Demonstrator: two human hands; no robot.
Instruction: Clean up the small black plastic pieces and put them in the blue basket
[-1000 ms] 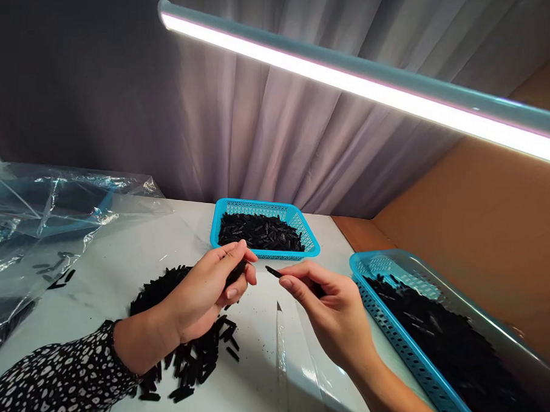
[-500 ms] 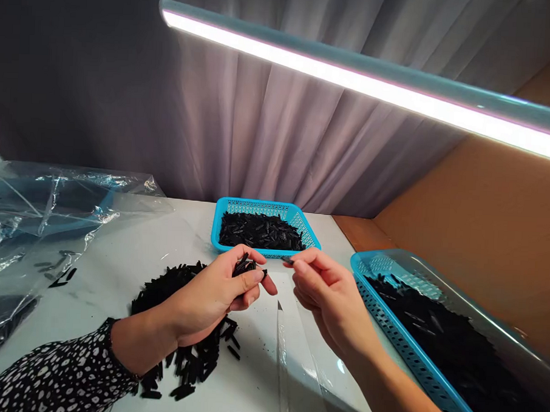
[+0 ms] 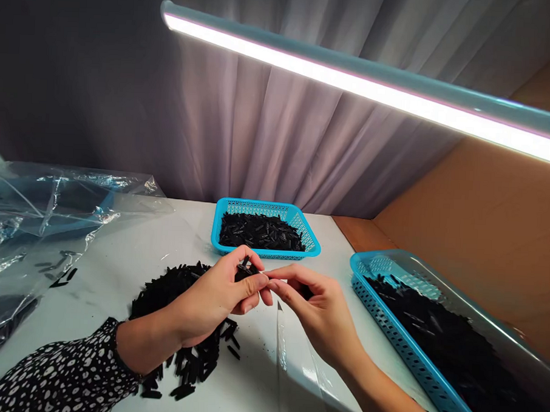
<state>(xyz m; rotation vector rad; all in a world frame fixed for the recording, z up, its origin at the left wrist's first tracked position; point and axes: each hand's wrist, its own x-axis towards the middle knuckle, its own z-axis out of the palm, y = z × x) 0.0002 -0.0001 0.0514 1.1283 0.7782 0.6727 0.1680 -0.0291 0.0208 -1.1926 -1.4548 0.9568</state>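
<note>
Head view, person seated at a white counter (image 3: 117,266). Left hand (image 3: 216,297) is curled shut around a small bunch of short black pieces (image 3: 243,269), of which only the tips show between thumb and forefinger. Right hand (image 3: 318,311) meets it fingertip to fingertip, thumb and forefinger pinched at the end of that bunch; whether it grips a piece of its own I cannot tell, the contact point being too small to resolve

Loose pile of black pieces (image 3: 179,323) lies on the counter directly under and behind the left wrist, some strays spread toward the near edge. Small blue basket (image 3: 312,247) at the back of the counter holds a shallow layer of the same pieces. Large blue basket (image 3: 401,345) to the right, under a clear sheet, is filled along its length

Judgement on progress: midway. Both baskets already carry stock, yet a sizeable pile remains unhandled on the counter, so much is left

Crumpled clear plastic bag (image 3: 37,220) at far left, with a few black pieces beside it; strip lamp (image 3: 353,82) overhead; thin clear strip (image 3: 281,346) on the counter between the hands
</note>
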